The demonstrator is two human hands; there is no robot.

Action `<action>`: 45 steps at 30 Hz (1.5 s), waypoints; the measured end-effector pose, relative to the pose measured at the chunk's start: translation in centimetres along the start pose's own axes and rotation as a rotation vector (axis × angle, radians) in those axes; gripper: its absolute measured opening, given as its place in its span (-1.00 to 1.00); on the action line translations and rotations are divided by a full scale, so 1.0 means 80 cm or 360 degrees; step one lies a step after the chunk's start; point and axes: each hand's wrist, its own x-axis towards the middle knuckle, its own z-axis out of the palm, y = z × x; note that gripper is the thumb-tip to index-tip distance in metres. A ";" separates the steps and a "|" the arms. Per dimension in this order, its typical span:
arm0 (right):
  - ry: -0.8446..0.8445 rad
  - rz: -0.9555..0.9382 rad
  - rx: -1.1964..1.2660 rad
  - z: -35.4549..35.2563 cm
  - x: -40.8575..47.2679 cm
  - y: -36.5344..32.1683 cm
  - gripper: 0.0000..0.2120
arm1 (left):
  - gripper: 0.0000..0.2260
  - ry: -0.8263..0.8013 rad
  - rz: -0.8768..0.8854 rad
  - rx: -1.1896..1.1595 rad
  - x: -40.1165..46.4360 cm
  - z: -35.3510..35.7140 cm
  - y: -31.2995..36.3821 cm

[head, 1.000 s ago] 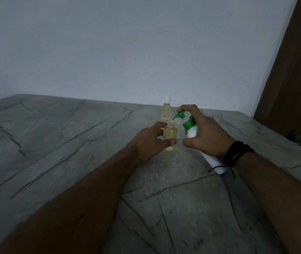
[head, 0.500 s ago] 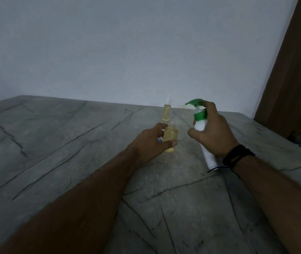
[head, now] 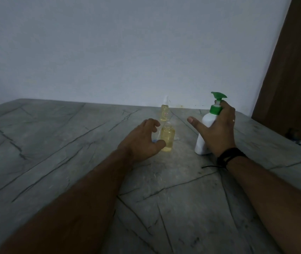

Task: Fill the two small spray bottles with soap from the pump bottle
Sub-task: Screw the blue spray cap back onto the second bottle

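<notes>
Spray bottles, two, stand on the desk (head: 54, 143): near bottle (head: 167, 138) by the loosely opened left hand (head: 142, 142), far bottle (head: 164, 113) behind, while the right hand (head: 219, 131) grips one pump bottle (head: 206, 123).

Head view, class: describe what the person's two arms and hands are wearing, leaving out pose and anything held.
Both forearms are bare, with no sleeves in view. The left hand wears nothing visible. The right hand has a small pale glint on one finger, possibly a ring, too small to tell. At the right wrist sits a black corded wristband of several wrapped strands, with a loose thin black end trailing off to the side.
</notes>
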 end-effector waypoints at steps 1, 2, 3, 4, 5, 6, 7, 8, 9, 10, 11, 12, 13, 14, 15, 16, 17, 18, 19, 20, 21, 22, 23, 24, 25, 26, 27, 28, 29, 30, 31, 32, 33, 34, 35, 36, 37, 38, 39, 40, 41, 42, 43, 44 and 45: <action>-0.0010 -0.0012 0.0000 0.002 -0.001 0.002 -0.10 | -0.48 0.0021 0.0021 0.0010 -0.001 -0.003 -0.001; -0.0021 -0.0019 0.0007 0.004 -0.002 0.004 -0.08 | -0.53 0.0039 0.0041 0.0013 -0.002 -0.005 -0.003; -0.0030 -0.0017 0.0020 0.005 -0.003 0.005 -0.06 | -0.58 0.0047 0.0054 0.0020 -0.002 -0.007 -0.004; -0.0035 -0.0008 0.0034 0.006 -0.004 0.006 -0.04 | -0.62 0.0038 0.0057 0.0038 -0.003 -0.008 -0.006; -0.0035 0.0000 0.0043 0.006 -0.005 0.006 -0.02 | -0.65 0.0012 0.0052 0.0063 -0.003 -0.009 -0.008; -0.0035 0.0006 0.0045 0.005 -0.006 0.007 0.00 | -0.68 -0.0024 0.0040 0.0086 -0.003 -0.009 -0.010; -0.0033 0.0006 0.0043 0.005 -0.008 0.006 0.02 | -0.70 -0.0061 0.0025 0.0099 -0.003 -0.010 -0.013; -0.0031 -0.0001 0.0041 0.004 -0.009 0.005 0.05 | -0.70 -0.0094 0.0010 0.0100 -0.003 -0.011 -0.016; -0.0032 -0.0008 0.0038 0.003 -0.010 0.004 0.08 | -0.70 -0.0131 -0.0002 0.0090 -0.004 -0.012 -0.018; -0.0027 -0.0012 0.0030 0.002 -0.011 0.001 0.11 | -0.69 -0.0169 -0.0014 0.0078 -0.004 -0.014 -0.020; -0.0010 -0.0013 0.0017 0.000 -0.011 -0.003 0.11 | -0.68 -0.0207 -0.0022 0.0073 -0.003 -0.016 -0.022; 0.0018 -0.0012 0.0001 -0.003 -0.010 -0.007 0.09 | -0.66 -0.0243 -0.0030 0.0074 -0.003 -0.017 -0.022; 0.0054 -0.0008 -0.0012 -0.005 -0.009 -0.011 0.05 | -0.64 -0.0271 -0.0037 0.0077 -0.004 -0.018 -0.023; 0.0091 0.0006 -0.0022 -0.008 -0.008 -0.015 0.00 | -0.60 -0.0297 -0.0043 0.0082 -0.003 -0.019 -0.022; 0.0111 0.0037 -0.0030 -0.011 -0.008 -0.017 -0.04 | -0.54 -0.0324 -0.0054 0.0089 -0.004 -0.021 -0.022; 0.0100 0.0079 -0.0034 -0.015 -0.008 -0.018 -0.06 | -0.48 -0.0349 -0.0064 0.0099 -0.004 -0.021 -0.021; 0.0053 0.0122 -0.0040 -0.019 -0.010 -0.018 -0.07 | -0.44 -0.0367 -0.0069 0.0120 -0.004 -0.022 -0.020; -0.0012 0.0150 -0.0052 -0.023 -0.011 -0.018 -0.07 | -0.44 -0.0379 -0.0068 0.0144 -0.004 -0.021 -0.021; -0.0070 0.0159 -0.0072 -0.027 -0.014 -0.017 -0.09 | -0.46 -0.0384 -0.0061 0.0166 -0.004 -0.020 -0.021; -0.0113 0.0158 -0.0084 -0.030 -0.016 -0.016 -0.10 | -0.50 -0.0381 -0.0051 0.0179 -0.004 -0.019 -0.022; -0.0142 0.0151 -0.0085 -0.034 -0.018 -0.015 -0.11 | -0.54 -0.0368 -0.0042 0.0177 -0.005 -0.018 -0.023; -0.0167 0.0144 -0.0082 -0.036 -0.019 -0.015 -0.11 | -0.57 -0.0351 -0.0035 0.0165 -0.005 -0.017 -0.024; -0.0188 0.0143 -0.0073 -0.038 -0.020 -0.015 -0.10 | -0.60 -0.0337 -0.0033 0.0151 -0.005 -0.016 -0.024; -0.0204 0.0152 -0.0055 -0.040 -0.021 -0.015 -0.09 | -0.62 -0.0326 -0.0024 0.0145 -0.005 -0.015 -0.024; -0.0210 0.0172 -0.0030 -0.040 -0.022 -0.014 -0.08 | -0.65 -0.0319 -0.0013 0.0153 -0.005 -0.015 -0.025; -0.0205 0.0196 -0.0004 -0.041 -0.023 -0.015 -0.07 | -0.67 -0.0312 -0.0003 0.0167 -0.004 -0.015 -0.025; -0.0194 0.0225 0.0024 -0.041 -0.024 -0.015 -0.06 | -0.70 -0.0304 0.0003 0.0179 -0.003 -0.015 -0.026; -0.0180 0.0258 0.0057 -0.042 -0.025 -0.014 -0.06 | -0.72 -0.0290 0.0007 0.0183 -0.002 -0.015 -0.026; -0.0166 0.0289 0.0096 -0.043 -0.025 -0.015 -0.04 | -0.74 -0.0268 0.0011 0.0187 -0.002 -0.015 -0.027; -0.0160 0.0323 0.0138 -0.044 -0.026 -0.015 -0.02 | -0.76 -0.0242 0.0012 0.0192 -0.002 -0.014 -0.027; -0.0161 0.0359 0.0177 -0.045 -0.028 -0.016 0.00 | -0.79 -0.0214 0.0011 0.0195 -0.002 -0.014 -0.028; -0.0160 0.0400 0.0205 -0.046 -0.030 -0.017 0.03 | -0.81 -0.0187 0.0010 0.0194 -0.001 -0.014 -0.028; -0.0141 0.0447 0.0208 -0.048 -0.033 -0.018 0.04 | -0.81 -0.0160 0.0009 0.0190 -0.001 -0.014 -0.029; -0.0096 0.0486 0.0173 -0.050 -0.035 -0.021 0.02 | -0.79 -0.0140 0.0001 0.0191 -0.001 -0.014 -0.030; -0.0026 0.0498 0.0104 -0.054 -0.036 -0.027 -0.03 | -0.76 -0.0126 -0.0013 0.0201 -0.001 -0.015 -0.031; 0.0055 0.0463 0.0012 -0.060 -0.035 -0.035 -0.10 | -0.73 -0.0113 -0.0029 0.0209 0.000 -0.016 -0.032; 0.0128 0.0360 -0.0091 -0.066 -0.034 -0.044 -0.18 | -0.70 -0.0098 -0.0050 0.0202 0.001 -0.017 -0.033; 0.0170 0.0194 -0.0194 -0.072 -0.032 -0.056 -0.25 | -0.68 -0.0079 -0.0078 0.0172 0.001 -0.018 -0.033; 0.0175 -0.0009 -0.0284 -0.075 -0.032 -0.069 -0.30 | -0.68 -0.0062 -0.0115 0.0131 0.001 -0.019 -0.033; 0.0153 -0.0212 -0.0347 -0.076 -0.031 -0.083 -0.35 | -0.68 -0.0041 -0.0150 0.0093 0.001 -0.020 -0.032; 0.0111 -0.0374 -0.0365 -0.074 -0.033 -0.095 -0.39 | -0.69 -0.0015 -0.0180 0.0062 0.001 -0.021 -0.031; 0.0049 -0.0467 -0.0338 -0.068 -0.036 -0.107 -0.41 | -0.72 0.0028 -0.0208 0.0028 0.000 -0.021 -0.030; -0.0038 -0.0489 -0.0286 -0.060 -0.040 -0.117 -0.43 | -0.74 0.0091 -0.0235 -0.0011 0.000 -0.023 -0.029; -0.0152 -0.0450 -0.0230 -0.050 -0.045 -0.124 -0.42 | -0.77 0.0173 -0.0261 -0.0052 -0.001 -0.024 -0.027; -0.0284 -0.0371 -0.0189 -0.039 -0.049 -0.129 -0.40 | -0.79 0.0280 -0.0275 -0.0093 -0.001 -0.025 -0.025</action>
